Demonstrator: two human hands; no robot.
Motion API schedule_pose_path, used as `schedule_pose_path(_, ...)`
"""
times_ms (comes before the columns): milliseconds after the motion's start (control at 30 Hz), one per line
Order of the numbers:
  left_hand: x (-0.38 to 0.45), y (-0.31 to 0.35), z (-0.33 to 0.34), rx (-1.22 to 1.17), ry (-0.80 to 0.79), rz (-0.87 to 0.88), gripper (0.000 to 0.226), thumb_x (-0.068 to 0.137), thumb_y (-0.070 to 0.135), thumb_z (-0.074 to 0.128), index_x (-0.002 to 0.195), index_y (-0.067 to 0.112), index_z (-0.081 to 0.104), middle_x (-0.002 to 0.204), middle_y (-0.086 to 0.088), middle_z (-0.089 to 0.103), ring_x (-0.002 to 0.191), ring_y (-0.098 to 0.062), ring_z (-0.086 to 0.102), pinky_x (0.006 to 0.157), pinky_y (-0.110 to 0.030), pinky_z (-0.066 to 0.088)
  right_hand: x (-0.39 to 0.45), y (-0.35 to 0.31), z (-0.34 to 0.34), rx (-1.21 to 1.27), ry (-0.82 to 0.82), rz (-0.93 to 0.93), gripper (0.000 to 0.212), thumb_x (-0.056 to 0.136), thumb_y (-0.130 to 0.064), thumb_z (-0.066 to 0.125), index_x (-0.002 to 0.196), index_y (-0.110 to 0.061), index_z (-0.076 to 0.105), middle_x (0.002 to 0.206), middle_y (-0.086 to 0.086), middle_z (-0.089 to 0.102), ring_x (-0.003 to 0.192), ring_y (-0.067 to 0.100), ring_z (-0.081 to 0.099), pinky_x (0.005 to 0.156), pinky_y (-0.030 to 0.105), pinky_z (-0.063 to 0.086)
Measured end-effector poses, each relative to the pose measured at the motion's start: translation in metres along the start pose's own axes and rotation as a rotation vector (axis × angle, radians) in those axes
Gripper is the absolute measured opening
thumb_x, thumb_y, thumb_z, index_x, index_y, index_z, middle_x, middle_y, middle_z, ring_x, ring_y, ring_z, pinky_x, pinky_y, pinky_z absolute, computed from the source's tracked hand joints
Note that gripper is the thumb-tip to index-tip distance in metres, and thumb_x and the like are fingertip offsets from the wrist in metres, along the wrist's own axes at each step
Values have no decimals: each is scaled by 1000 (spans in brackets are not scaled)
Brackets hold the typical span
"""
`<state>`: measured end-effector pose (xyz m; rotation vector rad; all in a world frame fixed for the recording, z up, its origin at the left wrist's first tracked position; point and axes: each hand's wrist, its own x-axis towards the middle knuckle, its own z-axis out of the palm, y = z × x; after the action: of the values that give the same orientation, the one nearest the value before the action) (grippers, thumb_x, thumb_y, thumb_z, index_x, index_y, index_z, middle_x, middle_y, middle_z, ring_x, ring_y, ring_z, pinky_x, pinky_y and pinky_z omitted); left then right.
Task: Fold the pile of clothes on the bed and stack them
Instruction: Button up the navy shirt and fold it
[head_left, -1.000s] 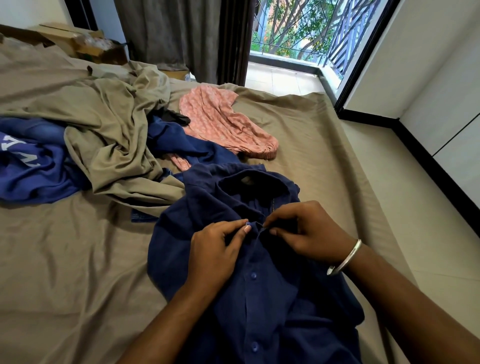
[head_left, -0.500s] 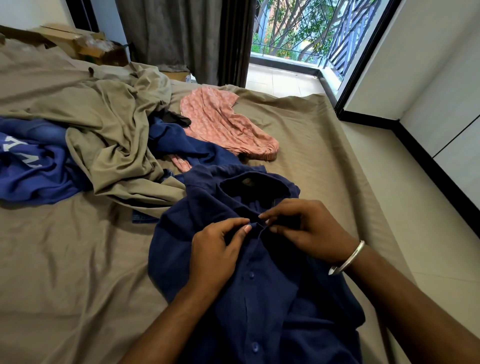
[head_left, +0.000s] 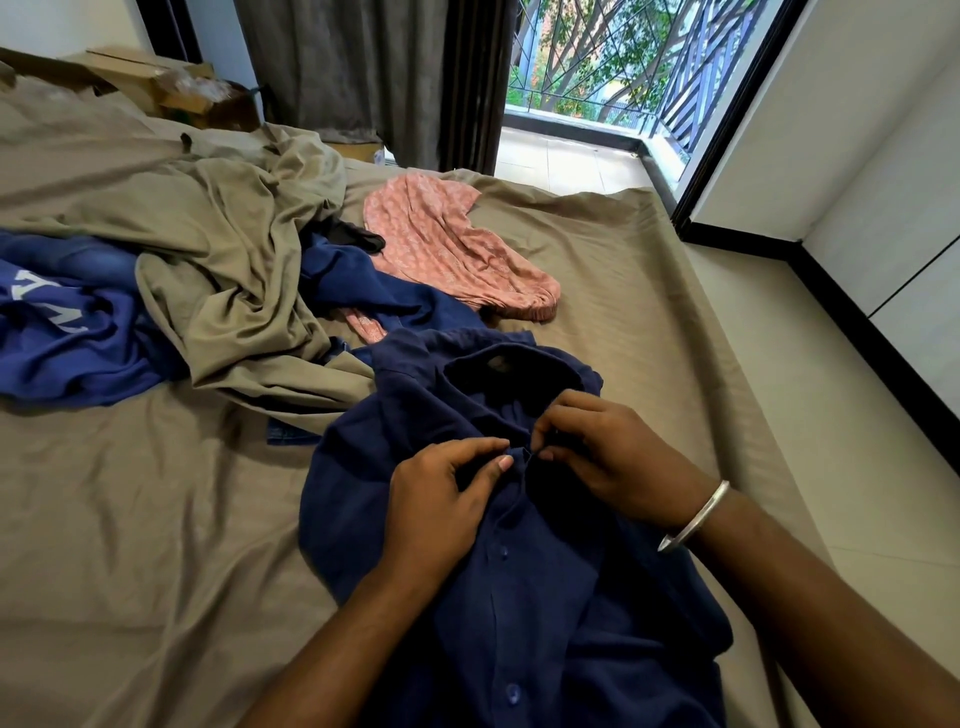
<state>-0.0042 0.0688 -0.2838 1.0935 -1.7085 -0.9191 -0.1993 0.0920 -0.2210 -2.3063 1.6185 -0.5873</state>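
A navy button-up shirt (head_left: 519, 597) lies front up on the bed (head_left: 130, 545), collar pointing away from me. My left hand (head_left: 441, 499) pinches the left edge of its placket just below the collar. My right hand (head_left: 608, 457), with a silver bangle on the wrist, pinches the opposite edge, fingertips almost meeting the left thumb. Behind the shirt lies the pile: a pink patterned garment (head_left: 447, 249), a crumpled khaki garment (head_left: 228, 291), another navy piece (head_left: 353, 280) and a blue printed T-shirt (head_left: 67, 332).
The bed's right edge runs beside a pale tiled floor (head_left: 779, 415) and a white wall. Cardboard boxes (head_left: 171, 88) sit at the far left by dark curtains (head_left: 374, 67). An open balcony door (head_left: 597, 104) lies beyond the bed's far end.
Both hands have stayed on the shirt's upper placket, and the fingertips have drawn slightly closer together near the collar. The pile has not moved.
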Motion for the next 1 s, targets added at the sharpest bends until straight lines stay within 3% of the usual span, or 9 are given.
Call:
schedule_pose_path(100, 1, 1, 1, -8, -20, -16, 18, 86, 24, 75, 104, 25, 77, 98, 16, 74, 91, 9, 66, 83, -24, 56, 1, -5, 4, -21, -70, -16, 5, 93, -19, 56, 96, -22, 60, 92, -24, 44, 80, -8, 49, 74, 4, 36)
schedule_pose_path(167, 1, 2, 0, -18, -34, -22, 18, 86, 23, 74, 104, 25, 77, 98, 16, 74, 91, 9, 66, 84, -23, 56, 2, -6, 8, -44, -108, -10, 5, 97, -22, 51, 98, -21, 57, 93, -17, 43, 79, -1, 48, 73, 12, 41)
schedule_pose_path(233, 1, 3, 0, -44, -43, -41, 18, 86, 21, 74, 104, 26, 77, 97, 17, 74, 91, 9, 66, 84, -22, 56, 2, -8, 10, -81, -119, -27, 16, 98, -30, 48, 101, -19, 58, 98, -10, 46, 79, 4, 46, 72, 26, 47)
schedule_pose_path(333, 0, 4, -1, -61, -61, -69, 20, 86, 19, 74, 104, 28, 75, 92, 18, 74, 89, 8, 67, 81, -22, 57, 2, -11, 12, -97, -117, -60, 35, 93, -42, 37, 104, -19, 61, 101, -6, 52, 84, 9, 50, 69, 29, 48)
schedule_pose_path(467, 2, 3, -1, -64, -115, -120, 10, 86, 23, 74, 93, 30, 75, 88, 20, 73, 85, 6, 67, 82, -30, 57, 1, -11, 11, -26, -44, -62, 20, 91, -30, 53, 99, -17, 66, 94, -8, 63, 82, 8, 58, 70, 25, 50)
schedule_pose_path(633, 2, -1, 1, -168, -169, -173, 6, 87, 27, 73, 90, 32, 73, 90, 17, 74, 90, -2, 69, 89, -42, 55, 0, -8, 9, -15, -8, -35, 12, 87, -23, 61, 95, -17, 68, 92, -6, 64, 81, 10, 60, 71, 33, 53)
schedule_pose_path(833, 4, -5, 0, -323, -230, -262, 12, 87, 10, 72, 89, 21, 75, 89, 2, 75, 89, -15, 72, 86, -40, 58, 0, -8, 13, 74, 1, -105, 10, 88, -16, 67, 98, -18, 70, 98, -10, 61, 89, 5, 60, 76, 25, 51)
schedule_pose_path(1000, 6, -2, -1, -492, -277, -312, 10, 86, 1, 69, 88, 9, 73, 84, -5, 76, 78, -12, 71, 74, -23, 55, 0, -6, 13, 167, 66, -90, 11, 83, -14, 75, 94, -16, 76, 89, -9, 68, 84, 2, 64, 74, 15, 49)
